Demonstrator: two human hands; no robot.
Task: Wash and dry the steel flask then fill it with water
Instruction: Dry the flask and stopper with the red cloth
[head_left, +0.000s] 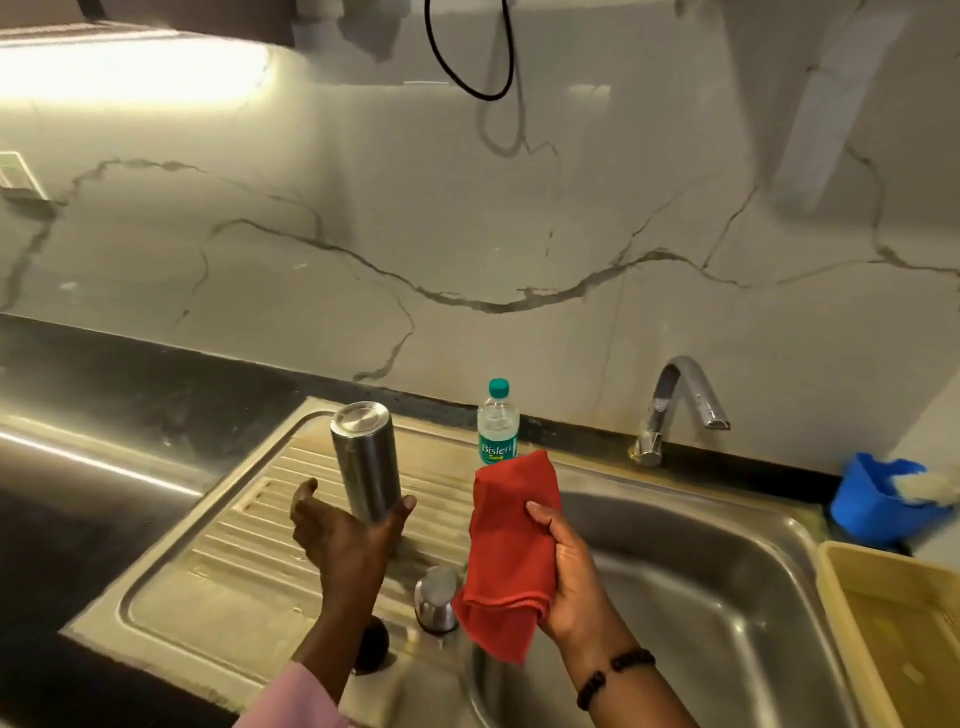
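Note:
The steel flask (365, 457) is upside down over the ribbed drainboard (218, 561), leaning slightly left. My left hand (345, 535) is at its lower end with the thumb against the flask's right side. Its fingers are spread out to the left, apart from the flask. The flask's mouth is hidden behind that hand. My right hand (569, 566) grips a red cloth (511, 551) that hangs over the sink's left edge. A steel cap (435, 597) stands on the drainboard near the cloth, with a dark round piece (372, 644) in front of it.
A sealed Bisleri water bottle (498, 423) stands at the back of the drainboard. The sink basin (701, 587) lies to the right under the steel tap (675, 405). A blue tub (872, 499) and a yellow basket (893, 634) sit at far right.

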